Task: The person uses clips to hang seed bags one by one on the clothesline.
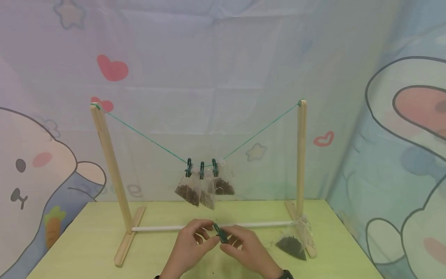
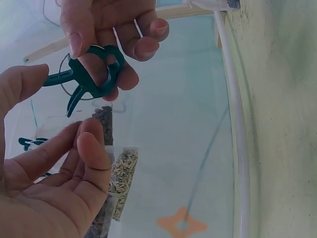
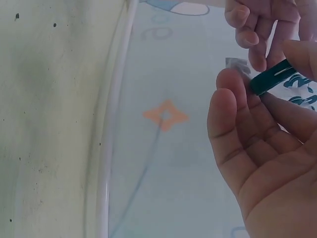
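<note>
A small dark green plastic clip (image 1: 220, 233) is up between both hands, over the front of the table. My right hand (image 1: 247, 246) grips its jaw end between thumb and fingers. At its two handles, my left hand (image 1: 193, 242) pinches: the thumb presses one handle (image 2: 59, 78) and the fingertips are right at the other. Beyond the hands, three see-through sachets of dark or pale bits hang by green clips (image 1: 202, 170) from a sagging green string (image 1: 150, 139). Another sachet (image 1: 292, 247) with dark filling leans by the stand's right foot.
The string is tied between two wooden posts, the left post (image 1: 110, 162) and the right post (image 1: 301, 155), which stand on wooden feet. A white rod (image 1: 156, 229) joins them low across the pale yellow table (image 1: 87, 240). Behind hangs a printed cloth (image 1: 167, 58).
</note>
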A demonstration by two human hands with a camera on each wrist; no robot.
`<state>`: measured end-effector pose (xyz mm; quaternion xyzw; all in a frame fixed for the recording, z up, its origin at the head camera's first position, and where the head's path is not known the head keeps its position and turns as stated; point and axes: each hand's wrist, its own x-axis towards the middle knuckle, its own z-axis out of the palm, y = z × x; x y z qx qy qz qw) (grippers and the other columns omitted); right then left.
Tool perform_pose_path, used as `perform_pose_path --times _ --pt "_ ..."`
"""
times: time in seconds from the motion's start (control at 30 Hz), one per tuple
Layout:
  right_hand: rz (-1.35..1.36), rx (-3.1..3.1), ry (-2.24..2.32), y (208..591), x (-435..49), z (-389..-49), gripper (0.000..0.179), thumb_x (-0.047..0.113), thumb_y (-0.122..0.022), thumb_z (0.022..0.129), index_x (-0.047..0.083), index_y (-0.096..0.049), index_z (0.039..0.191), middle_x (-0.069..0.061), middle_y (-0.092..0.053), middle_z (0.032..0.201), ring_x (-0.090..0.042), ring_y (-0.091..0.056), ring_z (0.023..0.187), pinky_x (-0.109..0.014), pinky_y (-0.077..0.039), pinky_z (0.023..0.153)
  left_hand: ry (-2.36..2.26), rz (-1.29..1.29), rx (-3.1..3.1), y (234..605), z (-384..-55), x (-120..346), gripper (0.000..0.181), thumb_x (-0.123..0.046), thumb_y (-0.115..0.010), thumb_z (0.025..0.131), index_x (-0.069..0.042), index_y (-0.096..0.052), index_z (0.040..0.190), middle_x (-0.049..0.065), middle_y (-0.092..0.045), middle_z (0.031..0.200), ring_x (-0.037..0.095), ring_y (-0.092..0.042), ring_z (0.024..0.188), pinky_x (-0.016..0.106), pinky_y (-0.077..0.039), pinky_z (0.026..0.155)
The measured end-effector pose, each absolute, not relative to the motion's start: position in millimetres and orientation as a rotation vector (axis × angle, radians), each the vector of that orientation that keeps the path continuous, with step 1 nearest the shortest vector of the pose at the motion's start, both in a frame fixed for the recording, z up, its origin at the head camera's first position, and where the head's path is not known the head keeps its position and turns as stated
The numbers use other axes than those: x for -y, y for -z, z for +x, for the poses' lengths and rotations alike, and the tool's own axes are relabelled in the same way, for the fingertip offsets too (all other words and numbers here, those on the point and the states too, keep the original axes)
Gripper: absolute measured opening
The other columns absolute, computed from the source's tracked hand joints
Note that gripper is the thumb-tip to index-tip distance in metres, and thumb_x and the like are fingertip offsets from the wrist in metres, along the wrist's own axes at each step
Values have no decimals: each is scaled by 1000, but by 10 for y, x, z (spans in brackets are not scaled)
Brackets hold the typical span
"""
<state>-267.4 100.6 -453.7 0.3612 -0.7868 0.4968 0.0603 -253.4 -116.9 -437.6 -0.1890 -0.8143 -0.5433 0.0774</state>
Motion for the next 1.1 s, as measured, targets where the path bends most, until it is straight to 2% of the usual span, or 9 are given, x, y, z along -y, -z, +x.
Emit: perform_pose_path --times 0.27,0.43,0.57,0.73,0.9,1.1 --pt "1143 2382 -1575 4534 -1014 -2674 37 14 -65 103 1 -63 139 -22 -69 123 -11 -71 88 -31 -60 71 1625 -549 2403 4370 -2542 1136 29 -24 -81 92 -6 -73 113 7 -70 103 7 -61 81 23 -53 70" --pt "1072 2447 -1499 4498 -1116 -2670 39 19 -67 103 -1 -64 136 -21 -70 117 -12 -70 88 -30 -59 72 1634 -505 2367 4383 -2529 1117 25 -20 -83 90 -6 -74 108 3 -69 97 7 -62 79 23 -53 67" --pt "899 2476 -1371 4469 -1307 -2695 35 21 -70 101 1 -68 130 -16 -70 113 -12 -68 87 -28 -57 72 1622 -466 2332 4385 -2515 1109 21 -16 -84 87 -9 -75 104 1 -69 93 6 -62 76 22 -52 64" --pt "622 2482 -1198 4463 -1610 -2759 28 14 -74 97 4 -72 123 -6 -71 109 -8 -66 84 -24 -55 70 1635 -434 2279 4366 -2507 1104 18 -15 -85 87 -8 -75 100 3 -69 91 5 -61 74 21 -50 62" --pt "378 2427 -1041 4482 -1937 -2819 26 6 -75 93 1 -73 119 -10 -71 109 -11 -65 80 -23 -53 65 1606 -414 2238 4361 -2531 1081 14 -14 -85 87 -8 -75 96 1 -69 88 6 -61 72 21 -49 61" --pt "134 2437 -914 4605 -2276 -2872 36 7 -72 93 -7 -66 126 -22 -65 116 -21 -67 81 -24 -50 58 1601 -387 2210 4358 -2569 1051 10 -9 -84 86 -9 -76 92 -1 -70 83 6 -61 69 20 -49 61"
